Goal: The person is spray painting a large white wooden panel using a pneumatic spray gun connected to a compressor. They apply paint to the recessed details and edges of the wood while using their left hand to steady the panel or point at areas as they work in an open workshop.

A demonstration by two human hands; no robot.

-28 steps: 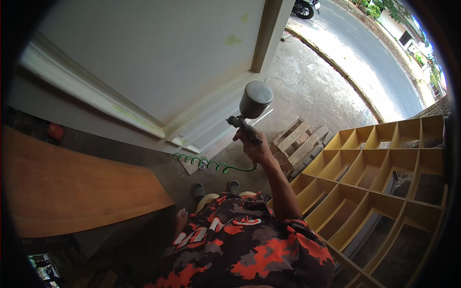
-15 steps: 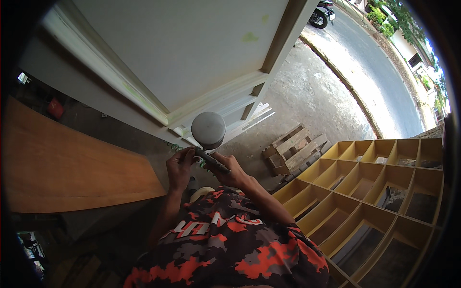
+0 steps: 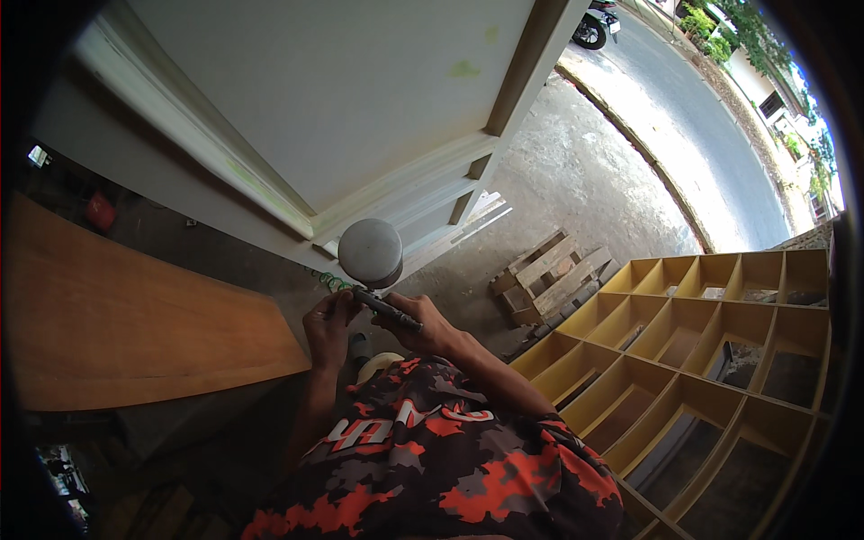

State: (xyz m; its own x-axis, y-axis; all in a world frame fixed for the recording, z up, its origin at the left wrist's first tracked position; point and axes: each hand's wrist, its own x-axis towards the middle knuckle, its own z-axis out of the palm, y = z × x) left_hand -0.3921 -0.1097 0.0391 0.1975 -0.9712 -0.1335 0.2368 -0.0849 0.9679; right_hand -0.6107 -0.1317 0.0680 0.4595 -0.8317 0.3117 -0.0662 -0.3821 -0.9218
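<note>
A dark spray gun point(image 3: 389, 310) with a round grey cup point(image 3: 370, 248) on top is held in front of my body. My right hand point(image 3: 436, 328) is wrapped round its handle side. Close against the gun's left end, my left hand point(image 3: 329, 329) has thumb and fingers pinched together. What lies between those fingertips is hidden. A green coiled hose point(image 3: 331, 280) shows beyond my left fingers, partly behind the gun and cup.
A large white panel with moulded framing point(image 3: 360, 99) stands ahead. On the left is a brown wooden board point(image 3: 153, 315). A yellowish compartment shelf point(image 3: 670, 382) fills the right, with a wooden pallet point(image 3: 551, 277) beyond it. Outside are a road point(image 3: 711, 135) and a motorcycle point(image 3: 591, 33).
The spray gun, its cup and both hands have shifted slightly to the left. The cup has also moved a little relative to the white panel. The hands keep their grips.
</note>
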